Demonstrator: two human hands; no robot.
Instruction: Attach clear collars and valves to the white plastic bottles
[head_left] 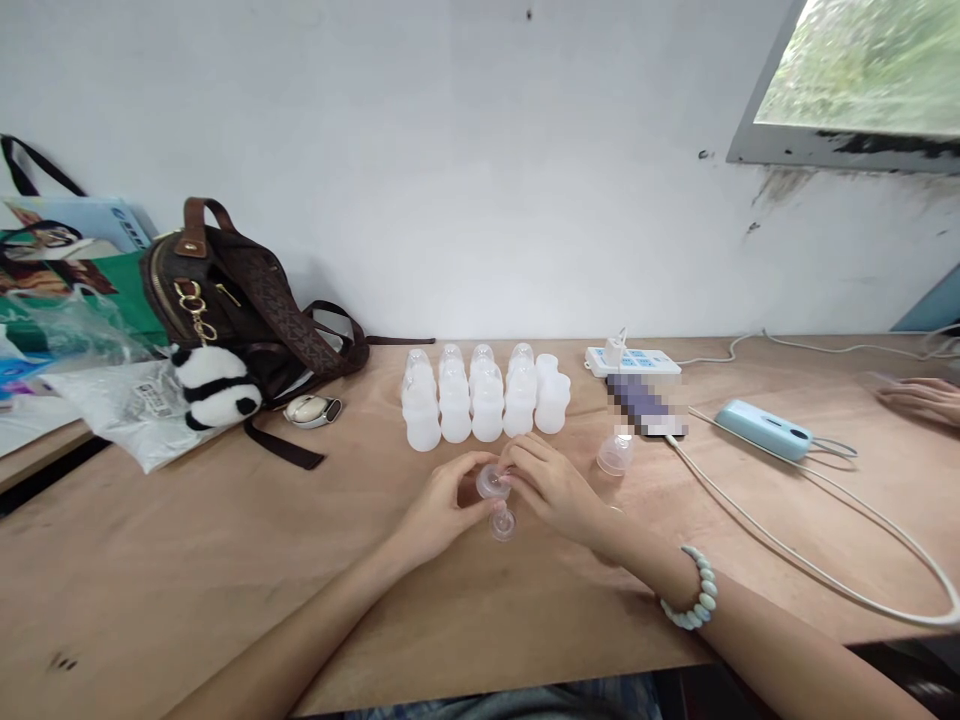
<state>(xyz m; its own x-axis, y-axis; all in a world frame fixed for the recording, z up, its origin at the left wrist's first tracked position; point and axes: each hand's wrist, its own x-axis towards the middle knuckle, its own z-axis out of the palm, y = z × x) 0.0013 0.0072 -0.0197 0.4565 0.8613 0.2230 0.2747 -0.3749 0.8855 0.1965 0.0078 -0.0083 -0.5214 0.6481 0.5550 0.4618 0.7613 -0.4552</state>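
A small translucent bottle collar ring (492, 483) sits between my two hands. My left hand (441, 508) curls its fingers and thumb around the ring's left side. From the right, my right hand (551, 485) pinches at the ring's near right edge, its fingertips partly covering it. Just below, a clear silicone teat (503, 524) lies on the table by my left thumb. A clear domed cap (615, 454) stands to the right of my right hand. Behind my hands are several white baby bottles (487, 408) in rows, most with clear domed caps.
On the left sit a brown backpack (225, 290), its panda charm (217, 388), a plastic bag (135, 400) and a watch (311, 410). At right are a power strip (649, 361), a phone (637, 395), a blue power bank (763, 430), cables and another person's hand (922, 398).
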